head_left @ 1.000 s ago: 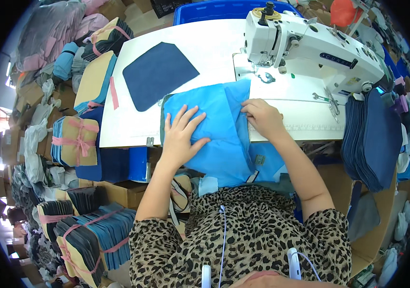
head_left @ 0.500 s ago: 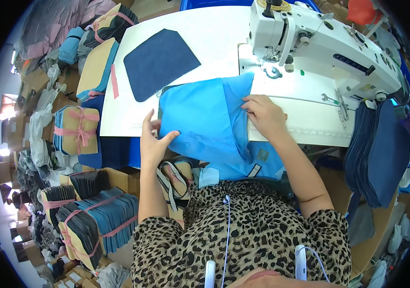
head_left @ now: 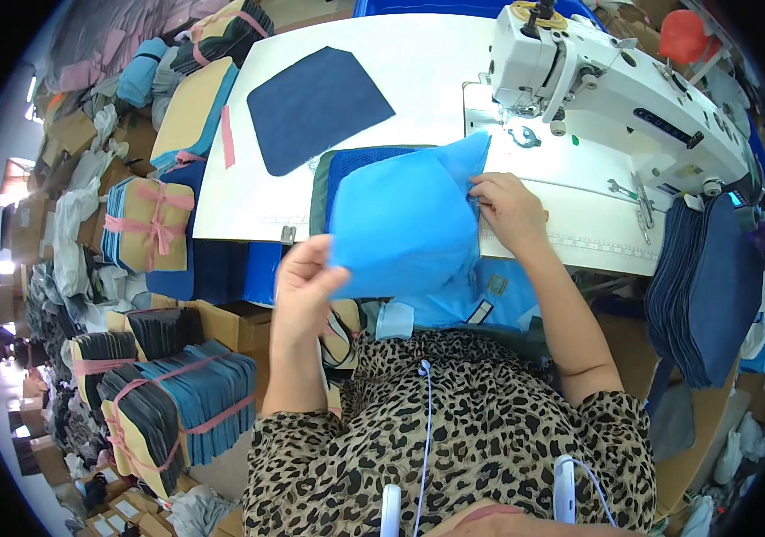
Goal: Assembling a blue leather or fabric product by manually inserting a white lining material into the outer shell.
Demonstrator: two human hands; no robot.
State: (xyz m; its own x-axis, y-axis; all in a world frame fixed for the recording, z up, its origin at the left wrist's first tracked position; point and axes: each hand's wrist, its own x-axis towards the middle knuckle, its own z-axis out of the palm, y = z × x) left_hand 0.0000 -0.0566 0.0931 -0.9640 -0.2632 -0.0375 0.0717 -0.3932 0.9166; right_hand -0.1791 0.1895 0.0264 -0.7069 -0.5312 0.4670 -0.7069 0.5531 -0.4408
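A bright blue piece of fabric [head_left: 405, 219] spreads between my hands over the front edge of the white table. My left hand [head_left: 304, 277] pinches its lower left corner, which is lifted. At its right edge, my right hand [head_left: 509, 208] grips the cloth between thumb and fingers. Under the fabric, a dark blue mesh panel with a grey-green border [head_left: 332, 170] shows along the left and top. More blue cloth with a small label [head_left: 495, 285] hangs below, against my lap. Farther left on the table lies a flat navy panel [head_left: 318, 109].
A white sewing machine [head_left: 615, 98] stands at the back right, with a small wrench [head_left: 619, 190] and other metal tools near it. Navy panels [head_left: 703, 286] hang over the right edge. Tied bundles of cut pieces [head_left: 148, 224] crowd the left side. A pink strip [head_left: 227, 137] lies on the table.
My left hand has moved down and right and taken the fabric's lower left corner, drawing it rightward. The mesh panel beneath is now uncovered. My right hand stays at the right edge.
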